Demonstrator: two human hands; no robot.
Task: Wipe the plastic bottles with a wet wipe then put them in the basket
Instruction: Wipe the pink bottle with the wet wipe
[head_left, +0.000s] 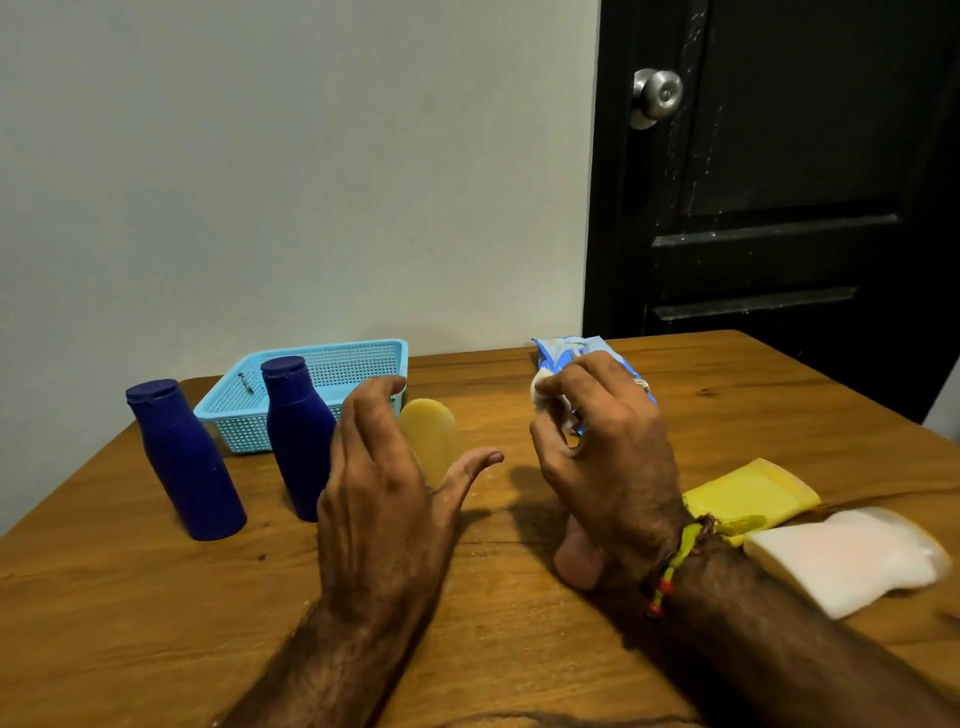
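Two dark blue plastic bottles stand upright on the wooden table, one at the left (187, 462) and one (298, 431) just in front of the light-blue mesh basket (363, 364). A small yellow bottle (430, 441) stands behind my left hand (384, 493), whose fingers are spread and loosely curved beside it, holding nothing. My right hand (602, 452) pinches a white wet wipe (545, 396) at the mouth of the blue wipe pack (566, 349). The basket looks empty.
A flat yellow bottle (748, 493) and a white bottle (847, 556) lie on the table beside my right forearm. A pale pinkish object (576, 564) shows under my right wrist. The table meets a grey wall behind; a black door stands at the right.
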